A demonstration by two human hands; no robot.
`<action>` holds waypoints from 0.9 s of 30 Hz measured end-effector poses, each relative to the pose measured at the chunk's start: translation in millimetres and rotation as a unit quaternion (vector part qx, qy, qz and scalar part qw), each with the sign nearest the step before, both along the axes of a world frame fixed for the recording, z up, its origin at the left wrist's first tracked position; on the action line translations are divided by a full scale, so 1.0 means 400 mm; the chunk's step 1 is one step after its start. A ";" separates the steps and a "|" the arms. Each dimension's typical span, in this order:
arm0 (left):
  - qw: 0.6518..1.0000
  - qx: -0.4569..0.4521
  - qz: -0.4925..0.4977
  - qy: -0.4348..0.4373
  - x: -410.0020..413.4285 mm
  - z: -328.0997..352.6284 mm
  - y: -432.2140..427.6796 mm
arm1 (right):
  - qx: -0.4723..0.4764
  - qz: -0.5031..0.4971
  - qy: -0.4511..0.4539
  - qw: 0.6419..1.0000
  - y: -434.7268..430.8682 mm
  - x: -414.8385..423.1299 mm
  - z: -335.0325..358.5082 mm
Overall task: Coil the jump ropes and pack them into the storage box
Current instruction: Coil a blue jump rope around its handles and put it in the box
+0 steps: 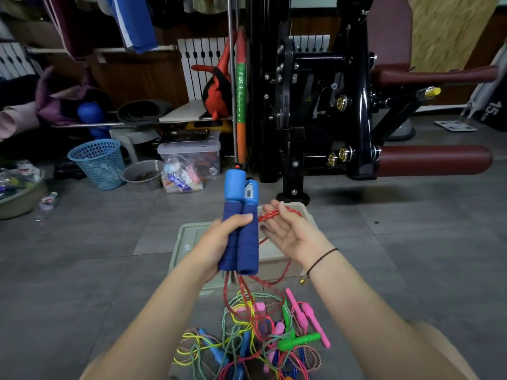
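— Left hand [219,239]?
— Raised, gripping both blue handles [248,248] upright above the box [181,242].
— Right hand [288,231]?
— Palm up, fingers relaxed, the red rope [270,215] draped across them. Other ropes [255,338] lie tangled nearer.

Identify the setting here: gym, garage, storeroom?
Probably a home gym doubling as a storeroom: a black weight machine with maroon padded rollers, clothes hanging on a rail, and a tangle of jump ropes on the tiled floor.
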State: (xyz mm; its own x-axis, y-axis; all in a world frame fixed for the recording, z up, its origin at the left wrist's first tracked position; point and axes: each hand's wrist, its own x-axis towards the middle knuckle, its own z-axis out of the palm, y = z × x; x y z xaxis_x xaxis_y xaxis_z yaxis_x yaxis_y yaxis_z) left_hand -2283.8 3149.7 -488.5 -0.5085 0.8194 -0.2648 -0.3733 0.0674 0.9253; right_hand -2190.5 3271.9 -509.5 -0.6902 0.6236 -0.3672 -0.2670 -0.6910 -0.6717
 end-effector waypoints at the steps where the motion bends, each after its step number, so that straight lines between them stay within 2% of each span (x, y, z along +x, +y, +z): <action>1: 1.000 -0.010 0.004 0.007 -0.008 -0.002 -0.002 | -0.021 -0.016 0.004 1.000 0.017 0.006 0.006; 7: 0.995 -0.059 0.074 0.032 -0.069 -0.018 -0.018 | -0.044 -0.086 0.004 0.995 0.117 0.063 0.001; 13: 0.978 -0.125 0.146 0.077 -0.158 -0.043 -0.064 | -0.002 -0.113 -0.009 0.994 0.190 0.123 -0.012; 19: 0.961 -0.190 0.149 0.134 -0.183 -0.057 -0.102 | 0.040 -0.128 -0.035 0.990 0.223 0.178 0.000; 27: 0.946 -0.230 0.149 0.174 -0.205 -0.084 -0.145 | 0.000 -0.169 -0.024 0.985 0.248 0.241 -0.002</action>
